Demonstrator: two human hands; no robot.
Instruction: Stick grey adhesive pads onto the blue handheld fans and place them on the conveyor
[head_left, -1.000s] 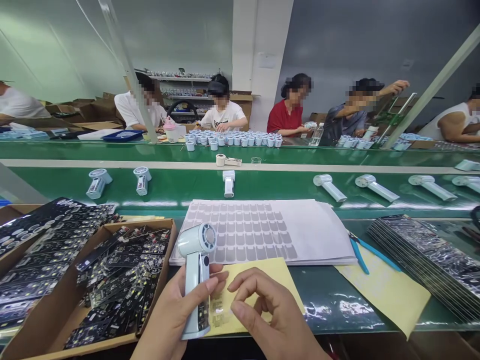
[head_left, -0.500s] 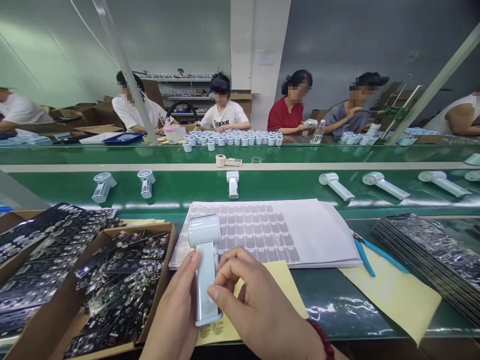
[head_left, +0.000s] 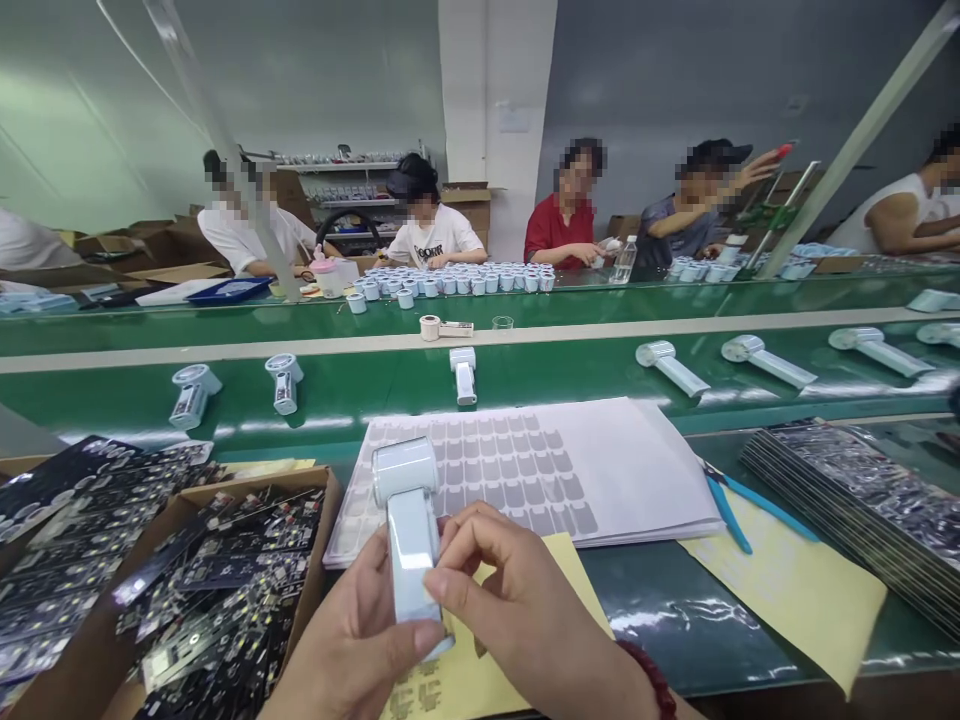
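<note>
A pale blue plastic housing (head_left: 409,545) with a drum-shaped head and a straight handle stands tilted upward in my left hand (head_left: 356,630). The left thumb lies across the lower handle, with the fingers behind it. My right hand (head_left: 517,600) is closed in a pinch, thumb and fingertips touching the handle's right edge. Whatever lies between those fingertips is too small to make out. Behind the housing is a sheet of grey stickers (head_left: 517,470) on a white paper stack. Yellow paper (head_left: 574,580) lies below my hands.
On the left, a cardboard box (head_left: 319,560) holds many circuit boards. Blue-handled pliers (head_left: 731,515) rest at the right, beside stacked boards (head_left: 855,500). Similar housings (head_left: 463,378) stand or lie along the green belt (head_left: 540,375). Several people work across it.
My left thumb has moved from the handle's upper left edge down across its lower front. The right pinch stays at the right edge. The view has shifted slightly.
</note>
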